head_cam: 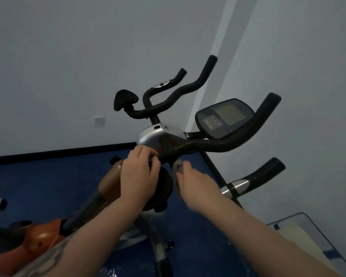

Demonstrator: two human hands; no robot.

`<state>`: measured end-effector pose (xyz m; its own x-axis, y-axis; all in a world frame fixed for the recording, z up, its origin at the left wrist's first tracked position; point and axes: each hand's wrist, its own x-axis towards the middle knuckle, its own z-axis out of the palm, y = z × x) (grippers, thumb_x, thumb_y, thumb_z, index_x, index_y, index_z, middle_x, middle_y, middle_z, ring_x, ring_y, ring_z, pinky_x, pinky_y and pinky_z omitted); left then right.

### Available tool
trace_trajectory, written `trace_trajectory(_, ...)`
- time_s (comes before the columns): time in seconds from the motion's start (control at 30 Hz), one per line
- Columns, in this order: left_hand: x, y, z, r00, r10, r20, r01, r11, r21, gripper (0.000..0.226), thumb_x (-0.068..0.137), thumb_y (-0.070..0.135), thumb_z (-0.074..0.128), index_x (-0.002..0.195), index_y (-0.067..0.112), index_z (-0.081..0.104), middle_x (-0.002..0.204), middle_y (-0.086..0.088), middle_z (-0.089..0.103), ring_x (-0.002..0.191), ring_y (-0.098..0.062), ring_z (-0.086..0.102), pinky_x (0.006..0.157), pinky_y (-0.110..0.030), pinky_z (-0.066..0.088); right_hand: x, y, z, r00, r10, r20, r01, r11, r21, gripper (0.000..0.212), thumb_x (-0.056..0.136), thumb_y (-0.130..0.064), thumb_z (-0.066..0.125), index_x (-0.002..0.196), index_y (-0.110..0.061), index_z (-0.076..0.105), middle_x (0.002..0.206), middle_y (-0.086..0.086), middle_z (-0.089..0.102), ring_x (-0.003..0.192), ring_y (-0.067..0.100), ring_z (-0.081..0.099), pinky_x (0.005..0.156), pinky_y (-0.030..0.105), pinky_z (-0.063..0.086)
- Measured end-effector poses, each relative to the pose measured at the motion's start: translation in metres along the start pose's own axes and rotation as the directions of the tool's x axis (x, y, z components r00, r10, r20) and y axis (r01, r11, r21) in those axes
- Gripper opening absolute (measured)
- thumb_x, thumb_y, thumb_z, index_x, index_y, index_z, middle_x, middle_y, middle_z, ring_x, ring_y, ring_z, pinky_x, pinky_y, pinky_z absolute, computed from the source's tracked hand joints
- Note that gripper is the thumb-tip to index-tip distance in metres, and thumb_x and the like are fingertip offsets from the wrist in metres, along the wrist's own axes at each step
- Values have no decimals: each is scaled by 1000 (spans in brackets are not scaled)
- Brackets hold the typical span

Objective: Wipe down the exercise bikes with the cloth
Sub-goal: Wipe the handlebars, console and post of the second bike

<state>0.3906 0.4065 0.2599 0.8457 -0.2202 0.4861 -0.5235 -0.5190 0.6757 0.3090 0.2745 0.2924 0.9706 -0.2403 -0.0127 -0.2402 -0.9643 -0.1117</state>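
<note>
The near exercise bike stands in a room corner on a blue floor, its black handlebar running across the middle of the view with a dark console mounted above it. The left hand rests on the bike's black knob below the handlebar's left end, fingers curled over its top edge. The right hand holds a small grey cloth, fingers closed around it; the cloth is bunched and sits just under the handlebar's centre, beside the stem, and whether it touches the bar cannot be told because of blur. A second bike with curved black bars stands behind, close to the pale wall. An orange bike frame lies at lower left, partly behind the left forearm. A wall socket shows low on the wall.
</note>
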Motion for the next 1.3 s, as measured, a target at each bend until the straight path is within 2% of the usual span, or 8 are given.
trace_trajectory(0.1,2,-3,1,998,-59,-22,58,998,-24,10,93,22,46,90,23,55,91,9,51,81,-10,49,73,-35,45,-28,10,7,990,-137,-15,131,965,-225,50,104,-39,27,147,-14,19,121,7,55,90,25,60,63,32,32)
trace_trajectory(0.27,3,-4,3,994,-109,-25,108,993,-36,15,94,27,39,89,26,53,89,12,50,79,-4,49,68,-29,42,22,3,-2,995,14,95,-33,978,207,37,105,-38,25,128,-12,37,118,15,60,102,31,58,73,37,38)
trace_trajectory(0.5,1,-6,4,946,-319,-58,312,944,-104,24,95,35,35,78,29,49,74,7,53,69,0,51,54,-22,29,7,35,-19,968,-175,-178,220,936,276,30,99,-40,45,128,-37,51,116,-4,63,104,17,58,82,31,43)
trace_trajectory(0.67,0,-9,4,913,-403,-62,386,903,-188,28,95,38,32,75,26,48,77,7,52,74,1,48,56,-26,30,39,38,-63,835,-198,-514,453,777,436,33,97,-45,43,122,-33,61,111,-7,54,101,-9,50,85,2,35)
trace_trajectory(0.9,-1,-18,5,921,-387,-42,352,873,-338,9,97,36,38,89,37,43,94,13,48,82,3,51,64,-26,42,74,-10,-35,761,-649,-26,642,757,-123,32,96,-35,53,127,-29,59,115,-4,54,101,13,53,76,35,52)
trace_trajectory(1.0,2,-26,4,946,-319,51,317,889,-330,10,94,44,33,89,41,42,87,12,51,78,0,53,61,-22,39,76,17,-56,789,-608,-89,593,791,-152,26,91,-34,56,111,-26,69,102,-3,61,81,15,61,59,36,54)
trace_trajectory(1.13,5,-30,2,964,-224,140,263,862,-434,13,91,49,34,92,46,46,90,19,56,82,0,57,67,-13,42,78,-2,-50,851,-513,-107,502,857,-115,27,93,-41,50,111,-30,68,105,-6,59,85,14,61,66,36,53)
trace_trajectory(1.3,4,-36,1,965,-197,175,255,863,-436,20,88,55,34,107,55,39,112,28,48,106,4,51,86,-26,44,66,-7,-45,882,-465,-69,463,885,-46,30,89,-39,53,109,-28,72,114,-3,62,82,15,64,58,36,55)
